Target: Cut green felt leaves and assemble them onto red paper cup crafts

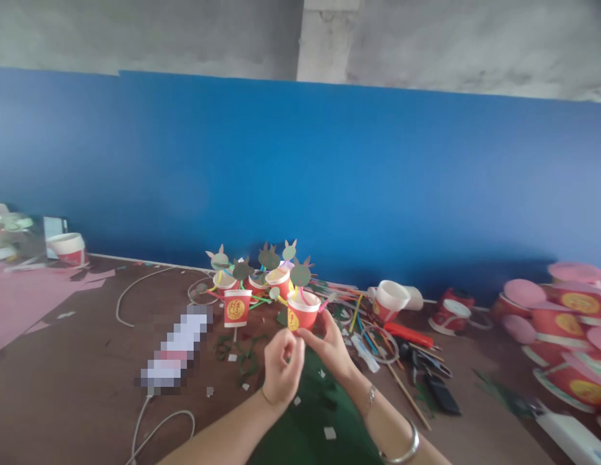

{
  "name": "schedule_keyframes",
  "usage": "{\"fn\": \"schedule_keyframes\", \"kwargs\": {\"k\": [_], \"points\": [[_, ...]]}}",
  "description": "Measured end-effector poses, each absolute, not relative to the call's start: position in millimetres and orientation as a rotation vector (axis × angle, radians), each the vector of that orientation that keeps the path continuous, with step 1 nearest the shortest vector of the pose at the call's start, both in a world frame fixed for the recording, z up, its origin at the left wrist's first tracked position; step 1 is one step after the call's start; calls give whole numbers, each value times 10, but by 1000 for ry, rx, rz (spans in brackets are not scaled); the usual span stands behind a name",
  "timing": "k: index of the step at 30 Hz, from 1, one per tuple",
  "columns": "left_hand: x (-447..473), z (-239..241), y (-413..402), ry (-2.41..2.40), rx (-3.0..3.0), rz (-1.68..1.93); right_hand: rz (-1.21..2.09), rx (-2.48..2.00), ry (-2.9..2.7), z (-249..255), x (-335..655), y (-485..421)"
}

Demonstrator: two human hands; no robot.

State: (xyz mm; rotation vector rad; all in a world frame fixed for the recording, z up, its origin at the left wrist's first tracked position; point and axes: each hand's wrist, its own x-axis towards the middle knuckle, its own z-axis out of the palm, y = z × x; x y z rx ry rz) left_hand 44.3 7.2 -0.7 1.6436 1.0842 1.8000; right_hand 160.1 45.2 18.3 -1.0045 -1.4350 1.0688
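A red paper cup (306,316) with a white rim and a yellow emblem is in my right hand (332,345), thumb at its base and fingers on its far right side. Pipe-cleaner arms and a dark green rabbit-eared paper head (301,276) stand out above it. My left hand (282,367) is just below the cup, fingers curled into a pinch; whether something small is between them is hidden. Behind and to the left stand several similar cup figures, the nearest a red cup (237,309) with a yellow emblem.
Green paper (324,400) and scraps lie under my hands. A blurred-out phone (177,345) with a white cable is at left, pink paper (39,290) beyond. To the right are pipe cleaners, a white-and-red cup (392,298), scissors (433,363) and stacked red cups (566,326) with pink discs.
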Motion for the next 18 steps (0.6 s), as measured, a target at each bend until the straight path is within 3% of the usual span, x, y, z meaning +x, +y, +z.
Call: {"fn": "schedule_keyframes", "kwargs": {"k": [4, 14, 18], "points": [[420, -26, 227, 1117, 1205, 1846, 1038, -1025, -1416, 134, 1720, 364], [414, -16, 304, 828, 1033, 1629, 993, -1093, -1821, 217, 1997, 355], [405, -47, 329, 792, 938, 1606, 716, -1365, -1936, 320, 2294, 487]]}}
